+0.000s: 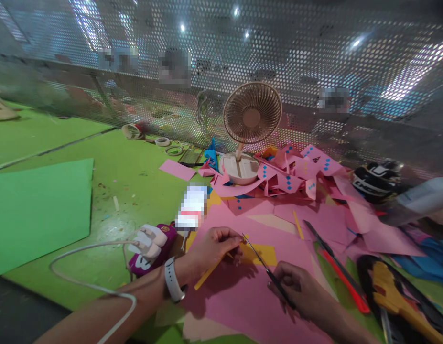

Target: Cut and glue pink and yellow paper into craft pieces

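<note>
My left hand (pixel 216 248), a pale watch on its wrist, pinches a narrow yellow paper strip (pixel 207 276) whose free end slants down to the left. Scissors (pixel 275 282) with slim metal blades and a dark handle are gripped in my right hand (pixel 300 289). Their tip reaches up to the fingertips of my left hand, and the blades look nearly closed. Beneath the scissors a yellow paper piece (pixel 267 254) rests on large pink sheets (pixel 243 306). The scissors' handle is partly hidden by my right fingers.
A fan (pixel 252 117) stands behind a heap of pink paper pieces (pixel 296 174). To the left are a blurred phone (pixel 192 208), plugs with a white cable (pixel 149 241) and a green sheet (pixel 42 210). A red-handled tool (pixel 345 279) and yellow tool (pixel 393 286) lie right.
</note>
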Available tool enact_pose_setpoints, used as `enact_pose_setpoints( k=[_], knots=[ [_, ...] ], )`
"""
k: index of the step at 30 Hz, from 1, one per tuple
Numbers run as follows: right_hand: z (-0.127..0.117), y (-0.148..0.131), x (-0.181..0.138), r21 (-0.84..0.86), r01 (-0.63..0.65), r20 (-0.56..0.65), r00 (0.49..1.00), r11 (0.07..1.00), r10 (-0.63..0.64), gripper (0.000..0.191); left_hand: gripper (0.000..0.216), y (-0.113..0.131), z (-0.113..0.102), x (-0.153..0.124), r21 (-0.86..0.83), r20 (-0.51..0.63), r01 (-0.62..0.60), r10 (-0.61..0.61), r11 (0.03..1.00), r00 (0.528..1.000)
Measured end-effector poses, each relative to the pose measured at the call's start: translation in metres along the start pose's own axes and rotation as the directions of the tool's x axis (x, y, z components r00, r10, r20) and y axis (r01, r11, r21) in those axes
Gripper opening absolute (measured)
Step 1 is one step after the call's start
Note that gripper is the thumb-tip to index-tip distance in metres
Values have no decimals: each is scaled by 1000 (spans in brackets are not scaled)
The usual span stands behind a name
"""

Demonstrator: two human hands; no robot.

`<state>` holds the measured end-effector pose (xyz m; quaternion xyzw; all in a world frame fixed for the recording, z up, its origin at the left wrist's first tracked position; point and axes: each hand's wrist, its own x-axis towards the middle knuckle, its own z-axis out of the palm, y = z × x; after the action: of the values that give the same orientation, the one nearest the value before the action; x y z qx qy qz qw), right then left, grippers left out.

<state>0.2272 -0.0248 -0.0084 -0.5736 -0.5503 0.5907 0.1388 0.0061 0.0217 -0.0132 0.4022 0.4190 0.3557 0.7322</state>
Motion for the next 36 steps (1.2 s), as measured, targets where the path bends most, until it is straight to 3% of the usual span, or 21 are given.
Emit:
enact_pose_setpoints(
  k=[36],
  knots=[
    [0, 1, 2, 32, 14, -18, 1000, 999, -13, 42, 26, 1, -1, -1, 22, 23, 24, -25, 999, 999]
  ],
)
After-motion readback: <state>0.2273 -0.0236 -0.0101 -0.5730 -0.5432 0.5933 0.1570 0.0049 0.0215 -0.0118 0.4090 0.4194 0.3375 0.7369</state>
